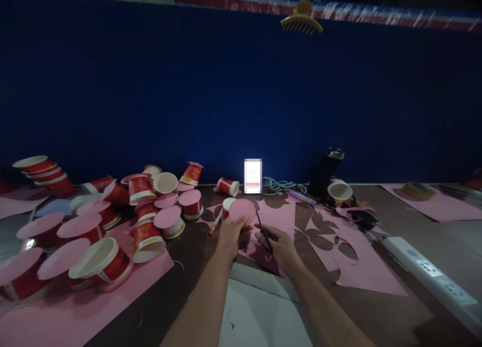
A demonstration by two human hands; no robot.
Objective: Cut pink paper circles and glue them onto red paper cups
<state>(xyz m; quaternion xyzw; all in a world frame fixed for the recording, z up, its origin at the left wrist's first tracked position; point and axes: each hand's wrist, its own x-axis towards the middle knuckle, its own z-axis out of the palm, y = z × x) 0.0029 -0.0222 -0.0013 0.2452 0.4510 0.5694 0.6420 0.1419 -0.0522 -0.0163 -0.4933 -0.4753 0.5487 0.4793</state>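
Near the middle of the table, my left hand [234, 232] is closed on a round pink paper disc [241, 210], thumb on its face. A white and red paper cup [227, 205] stands just behind the disc. My right hand [277, 245] is closed round dark scissors [265, 236], their blades pointing up beside the disc's right edge. Under and behind both hands lies a pink paper sheet [281, 215] with round holes cut in it. Whether the blades touch the disc cannot be made out.
Red paper cups [143, 189], several with pink discs, crowd the left side. Cut pink paper [371, 274], a power strip [429, 271], a dark flask [324, 174] and a purple tube [302, 198] lie right. A lit phone [253, 176] leans against the blue partition [226, 86].
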